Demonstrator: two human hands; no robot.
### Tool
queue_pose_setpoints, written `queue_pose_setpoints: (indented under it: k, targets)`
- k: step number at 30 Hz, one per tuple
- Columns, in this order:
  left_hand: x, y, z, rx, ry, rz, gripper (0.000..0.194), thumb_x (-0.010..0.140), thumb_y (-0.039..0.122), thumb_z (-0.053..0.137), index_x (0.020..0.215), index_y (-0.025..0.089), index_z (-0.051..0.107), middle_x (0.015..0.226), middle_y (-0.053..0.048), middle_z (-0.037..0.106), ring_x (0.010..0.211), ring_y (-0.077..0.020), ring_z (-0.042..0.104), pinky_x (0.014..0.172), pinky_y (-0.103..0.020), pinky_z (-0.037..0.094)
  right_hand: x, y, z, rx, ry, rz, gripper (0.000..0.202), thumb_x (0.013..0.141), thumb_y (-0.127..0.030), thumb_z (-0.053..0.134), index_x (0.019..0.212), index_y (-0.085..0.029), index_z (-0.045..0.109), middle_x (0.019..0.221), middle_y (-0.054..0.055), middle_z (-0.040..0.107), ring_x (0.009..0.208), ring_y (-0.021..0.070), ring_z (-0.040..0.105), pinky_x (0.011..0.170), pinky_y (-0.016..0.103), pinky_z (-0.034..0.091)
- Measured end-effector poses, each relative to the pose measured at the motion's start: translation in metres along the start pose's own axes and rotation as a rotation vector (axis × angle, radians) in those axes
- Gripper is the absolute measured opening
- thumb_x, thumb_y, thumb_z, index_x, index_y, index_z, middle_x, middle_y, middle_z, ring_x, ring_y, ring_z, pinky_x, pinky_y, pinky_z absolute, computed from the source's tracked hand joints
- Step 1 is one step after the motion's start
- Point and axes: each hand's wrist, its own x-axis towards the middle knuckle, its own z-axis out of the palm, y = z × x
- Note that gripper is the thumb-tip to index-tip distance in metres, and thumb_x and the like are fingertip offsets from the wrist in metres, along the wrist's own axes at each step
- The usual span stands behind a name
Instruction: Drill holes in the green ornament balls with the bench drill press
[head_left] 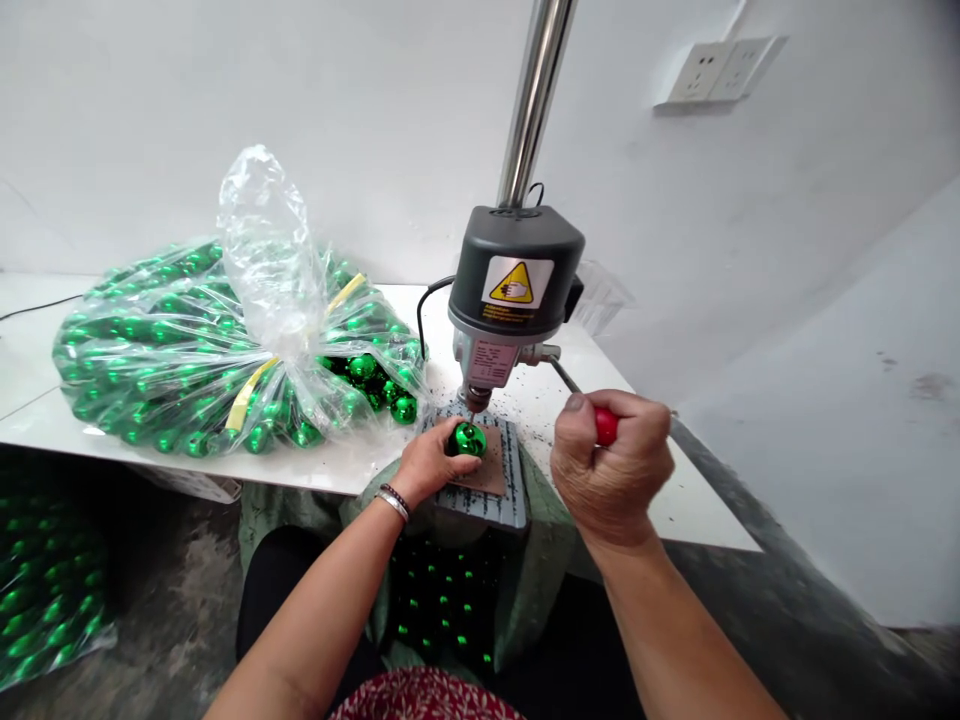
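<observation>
With thumb and fingers, my left hand (431, 465) grips a shiny green ball (471, 440) on a brown board (491, 473) that lies on the grey base plate (517, 500) of a drill press (517, 260). The chuck (478, 398) and its thin bit are right above the ball; whether the bit touches it I cannot tell. My right hand (615, 465) is closed round the red knob (606, 427) of the press's lever (564, 374), to the right of the drill head.
A tied clear plastic bag (262, 240) full of green balls covers the table's left side. Dark chips lie scattered on the white table (675, 500). Below the base plate, a green sack (544, 560) holds more balls. Another bag of balls (52, 600) stands on the floor at left.
</observation>
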Motion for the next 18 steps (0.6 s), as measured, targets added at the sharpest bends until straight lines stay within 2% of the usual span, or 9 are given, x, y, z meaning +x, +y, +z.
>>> queue_pose_setpoints:
  k: [6,9,11,14,18]
  targets:
    - [-0.001,-0.001,-0.001,-0.054,0.014,0.021,0.062,0.076,0.030,0.086,0.136,0.024,0.073,0.118,-0.004,0.082,0.110,-0.0275,0.075,0.102,-0.036,0.056,-0.014,0.002,-0.001,0.080,0.006,-0.004,0.006,0.093,-0.029,0.060,0.092,-0.025,0.054,0.072,-0.002,0.062,0.063,0.0151,0.061,0.059,0.029,0.045]
    - [0.000,-0.002,0.000,-0.054,0.015,0.018,0.061,0.076,0.031,0.086,0.135,0.025,0.074,0.113,-0.003,0.082,0.106,-0.0273,0.075,0.099,-0.036,0.057,-0.012,-0.001,-0.001,0.094,0.014,-0.004,0.008,0.093,-0.031,0.059,0.089,-0.026,0.053,0.070,-0.002,0.062,0.060,0.0155,0.061,0.056,0.029,0.044]
    - [0.001,-0.002,0.001,-0.052,0.021,0.012,0.060,0.075,0.031,0.086,0.134,0.025,0.074,0.111,-0.002,0.082,0.105,-0.0268,0.074,0.099,-0.036,0.056,0.003,-0.003,0.001,0.093,0.026,0.030,0.011,0.093,-0.034,0.058,0.087,-0.025,0.054,0.068,-0.002,0.060,0.057,0.0147,0.057,0.054,0.029,0.041]
    - [0.001,-0.001,0.004,-0.069,0.039,0.001,0.059,0.073,0.029,0.086,0.131,0.023,0.075,0.110,-0.002,0.081,0.102,-0.0256,0.073,0.097,-0.035,0.056,0.045,-0.003,0.009,0.093,0.019,0.136,0.021,0.095,-0.042,0.054,0.083,-0.025,0.054,0.063,-0.003,0.054,0.052,0.0129,0.045,0.052,0.029,0.031]
    - [-0.011,-0.003,-0.003,-0.183,0.017,0.035,0.059,0.075,0.026,0.083,0.133,0.020,0.073,0.108,-0.002,0.079,0.099,-0.0223,0.071,0.093,-0.032,0.056,0.094,0.004,0.021,0.079,-0.175,0.304,0.026,0.094,-0.045,0.054,0.077,-0.026,0.048,0.064,-0.003,0.047,0.057,0.0133,0.039,0.058,0.030,0.029]
